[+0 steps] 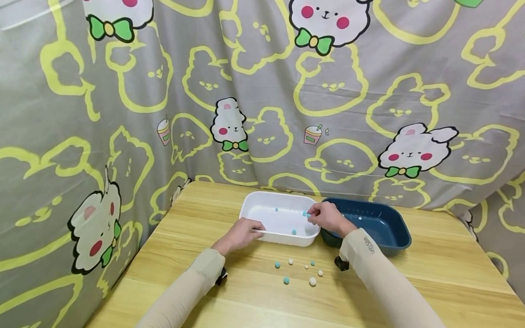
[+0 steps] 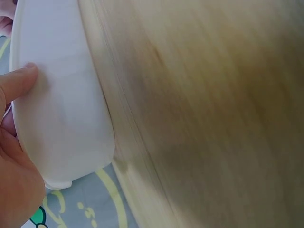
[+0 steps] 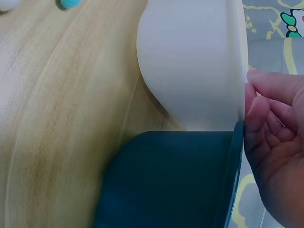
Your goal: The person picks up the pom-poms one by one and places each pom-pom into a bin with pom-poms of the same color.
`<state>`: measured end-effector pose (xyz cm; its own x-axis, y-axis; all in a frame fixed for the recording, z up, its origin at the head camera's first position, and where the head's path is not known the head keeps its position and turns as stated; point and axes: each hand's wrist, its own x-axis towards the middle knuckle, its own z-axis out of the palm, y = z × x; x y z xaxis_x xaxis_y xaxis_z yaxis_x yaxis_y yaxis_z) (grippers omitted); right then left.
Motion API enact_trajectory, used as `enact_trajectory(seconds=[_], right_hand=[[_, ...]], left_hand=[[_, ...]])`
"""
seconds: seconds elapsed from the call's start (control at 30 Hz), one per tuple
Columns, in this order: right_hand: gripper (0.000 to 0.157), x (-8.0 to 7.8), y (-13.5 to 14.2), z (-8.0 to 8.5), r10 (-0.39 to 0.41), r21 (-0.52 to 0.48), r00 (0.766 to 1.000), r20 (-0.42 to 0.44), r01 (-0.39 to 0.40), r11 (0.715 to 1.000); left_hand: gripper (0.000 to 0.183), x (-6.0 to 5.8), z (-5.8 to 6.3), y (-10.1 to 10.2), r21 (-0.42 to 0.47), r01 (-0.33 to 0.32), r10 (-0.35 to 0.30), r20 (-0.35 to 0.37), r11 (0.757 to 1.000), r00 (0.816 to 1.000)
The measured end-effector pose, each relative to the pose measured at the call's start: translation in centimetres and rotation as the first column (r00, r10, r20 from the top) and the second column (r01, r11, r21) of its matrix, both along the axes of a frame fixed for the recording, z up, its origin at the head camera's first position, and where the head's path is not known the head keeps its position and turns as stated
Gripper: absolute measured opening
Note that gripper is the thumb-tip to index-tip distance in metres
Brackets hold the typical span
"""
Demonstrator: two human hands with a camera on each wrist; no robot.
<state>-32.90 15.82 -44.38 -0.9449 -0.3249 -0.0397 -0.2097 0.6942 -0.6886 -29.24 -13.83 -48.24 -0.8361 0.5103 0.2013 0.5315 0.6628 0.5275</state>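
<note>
My left hand (image 1: 241, 235) grips the near rim of a white plastic basin (image 1: 281, 237); in the left wrist view its thumb (image 2: 21, 81) presses the outer wall. Over the basin's right end is my right hand (image 1: 328, 217), which pinches a small blue ball (image 1: 308, 215) at its fingertips. Another blue ball (image 1: 304, 213) shows right beside it. Inside the basin lie blue balls, one near the front (image 1: 293, 232) and one farther back (image 1: 276, 209). The right wrist view shows the curled fingers (image 3: 259, 111) above the rim, their tips partly hidden by it.
A dark blue basin (image 1: 397, 238) stands against the white one on the right, with a small white ball (image 1: 360, 218) inside. Several loose blue and white balls, such as a white ball (image 1: 312, 281), lie on the wooden table (image 1: 256, 300) in front. A patterned curtain (image 1: 265, 95) hangs behind.
</note>
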Motion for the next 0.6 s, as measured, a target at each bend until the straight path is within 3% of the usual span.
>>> enact_trajectory(seconds=[0.6], right_hand=[[0.021, -0.86, 0.12, -0.19, -0.025, -0.001, 0.999, 0.029, 0.025, 1.0]], left_hand=[[0.008, -0.18, -0.25, 0.1, 0.002, -0.002, 0.002, -0.007, 1.0, 1.0]])
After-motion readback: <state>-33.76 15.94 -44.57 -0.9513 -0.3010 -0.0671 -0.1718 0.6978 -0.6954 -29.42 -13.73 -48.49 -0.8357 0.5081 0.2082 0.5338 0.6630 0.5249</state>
